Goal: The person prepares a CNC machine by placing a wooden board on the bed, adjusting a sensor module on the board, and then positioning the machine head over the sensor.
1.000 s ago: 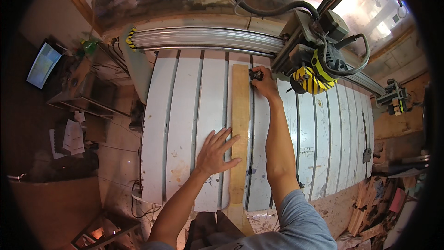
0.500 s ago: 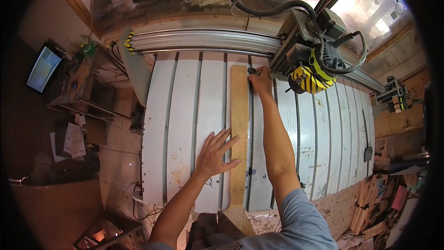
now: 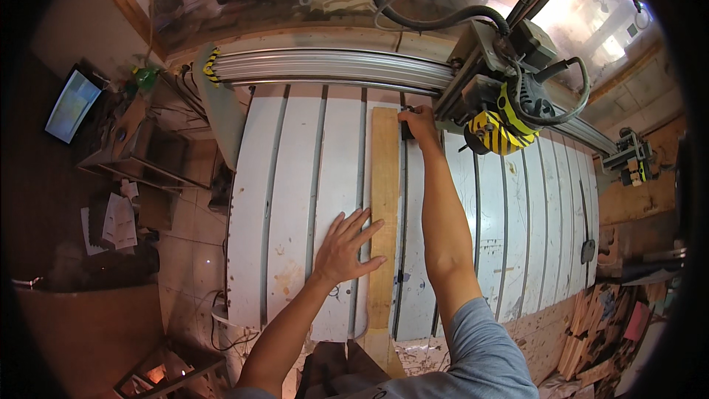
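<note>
Tan and narrow, the board [image 3: 384, 177] has the left hand [image 3: 341, 251], fingers [image 3: 368, 233] wide, on it, the right hand [image 3: 422, 128] gripping a black piece [image 3: 405, 131] beside its far end.

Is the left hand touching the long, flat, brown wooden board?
Touching. The head view shows the left hand spread flat, its thumb and index fingertips resting on the long brown wooden board.

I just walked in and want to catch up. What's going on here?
A person works bare-handed at a CNC router's slotted white bed. A long wooden board lies along the slots. The left hand is spread, thumb and index finger on the board. The right hand grips a small black fitting, partly hidden, just right of the board's far end. The striped router head hangs from the gantry, to the hand's right.
</note>
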Available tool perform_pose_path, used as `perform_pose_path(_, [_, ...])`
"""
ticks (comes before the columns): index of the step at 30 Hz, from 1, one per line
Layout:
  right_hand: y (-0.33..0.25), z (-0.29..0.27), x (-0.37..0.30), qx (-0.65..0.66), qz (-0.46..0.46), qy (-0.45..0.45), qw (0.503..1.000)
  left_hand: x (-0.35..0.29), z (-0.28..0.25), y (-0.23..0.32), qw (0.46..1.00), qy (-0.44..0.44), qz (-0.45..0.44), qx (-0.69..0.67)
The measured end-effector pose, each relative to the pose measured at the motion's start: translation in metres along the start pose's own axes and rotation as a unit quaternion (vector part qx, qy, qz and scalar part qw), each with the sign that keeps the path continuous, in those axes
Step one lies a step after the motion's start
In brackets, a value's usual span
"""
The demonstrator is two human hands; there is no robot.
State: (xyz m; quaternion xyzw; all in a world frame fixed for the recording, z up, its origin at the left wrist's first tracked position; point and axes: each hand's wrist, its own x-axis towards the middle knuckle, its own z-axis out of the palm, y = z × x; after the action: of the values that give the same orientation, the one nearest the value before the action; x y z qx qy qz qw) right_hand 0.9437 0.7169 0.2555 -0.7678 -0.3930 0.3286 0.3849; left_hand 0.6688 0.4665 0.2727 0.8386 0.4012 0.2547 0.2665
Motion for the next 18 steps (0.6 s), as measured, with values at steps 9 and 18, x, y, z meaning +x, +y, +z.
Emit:
perform_pose_path(9, [0.003, 0.008, -0.020, 0.034, -0.074, 0.053, 0.995, 0.000, -0.002, 0.000, 1.000, 0.001, 0.000, 0.001])
perform_pose_path(18, [0.010, 0.006, -0.020, 0.119, -0.123, -0.043, 0.984, 0.000, -0.003, 0.000, 1.000, -0.014, 0.001, 0.010])
